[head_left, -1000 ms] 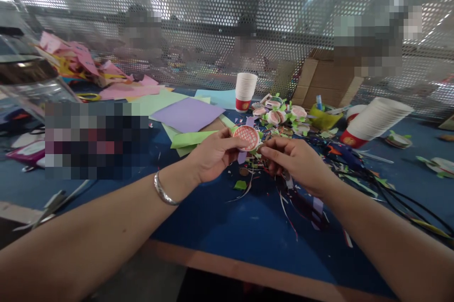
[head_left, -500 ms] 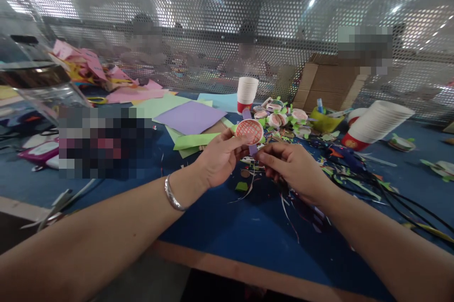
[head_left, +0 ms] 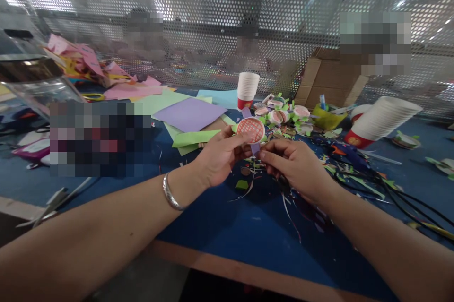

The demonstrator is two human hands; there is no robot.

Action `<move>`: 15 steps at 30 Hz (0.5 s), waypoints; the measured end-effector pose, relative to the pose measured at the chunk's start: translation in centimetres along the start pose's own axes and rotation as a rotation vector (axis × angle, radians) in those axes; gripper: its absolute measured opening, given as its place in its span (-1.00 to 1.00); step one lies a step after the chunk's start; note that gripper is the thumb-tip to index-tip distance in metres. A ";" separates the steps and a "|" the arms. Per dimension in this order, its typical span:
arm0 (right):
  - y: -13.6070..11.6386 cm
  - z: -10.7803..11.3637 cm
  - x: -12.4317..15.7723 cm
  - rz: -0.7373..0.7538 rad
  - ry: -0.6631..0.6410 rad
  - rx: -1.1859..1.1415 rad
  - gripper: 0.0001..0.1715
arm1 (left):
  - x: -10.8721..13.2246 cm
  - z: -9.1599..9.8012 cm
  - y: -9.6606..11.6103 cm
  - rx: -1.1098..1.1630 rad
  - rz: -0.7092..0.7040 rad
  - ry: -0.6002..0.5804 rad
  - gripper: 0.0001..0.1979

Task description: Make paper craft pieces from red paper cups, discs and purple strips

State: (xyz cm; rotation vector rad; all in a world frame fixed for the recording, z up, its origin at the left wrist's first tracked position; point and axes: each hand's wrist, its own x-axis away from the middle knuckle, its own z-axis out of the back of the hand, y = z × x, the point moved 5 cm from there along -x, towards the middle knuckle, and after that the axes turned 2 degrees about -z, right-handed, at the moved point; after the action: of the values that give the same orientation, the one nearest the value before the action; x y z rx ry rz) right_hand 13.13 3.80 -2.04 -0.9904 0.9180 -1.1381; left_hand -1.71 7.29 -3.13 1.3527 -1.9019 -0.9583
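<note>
My left hand (head_left: 217, 156) pinches a small round paper-cup craft piece (head_left: 250, 130), white-rimmed with a red lattice pattern, held up above the blue table (head_left: 227, 226). A purple paper strip (head_left: 254, 149) hangs below the piece. My right hand (head_left: 296, 166) is closed, its fingertips pinching that strip just under the piece. A silver bracelet (head_left: 170, 194) sits on my left wrist. Paper scraps (head_left: 248, 184) lie on the table under both hands.
Behind the hands lie several finished cup crafts (head_left: 283, 115), an upright paper cup (head_left: 247, 89), a tipped stack of cups (head_left: 379, 120), coloured paper sheets (head_left: 189, 114), a cardboard box (head_left: 329, 82) and black cables (head_left: 400, 193). Scissors (head_left: 53, 202) lie at left. A perforated metal screen (head_left: 227, 18) backs the table.
Both hands and the craft piece have risen slightly and shifted right. The right fingertips have closed in on the purple strip under the piece.
</note>
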 end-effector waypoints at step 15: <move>0.0 0.0 0.0 -0.004 0.001 0.013 -0.79 | 0.0 -0.2 0.2 -0.053 -0.058 -0.018 -0.69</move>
State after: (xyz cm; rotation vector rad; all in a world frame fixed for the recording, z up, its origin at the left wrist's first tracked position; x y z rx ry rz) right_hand 13.08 3.80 -2.02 -0.9816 0.9084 -1.1462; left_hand -1.62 7.30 -2.85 1.3797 -1.8463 -1.0449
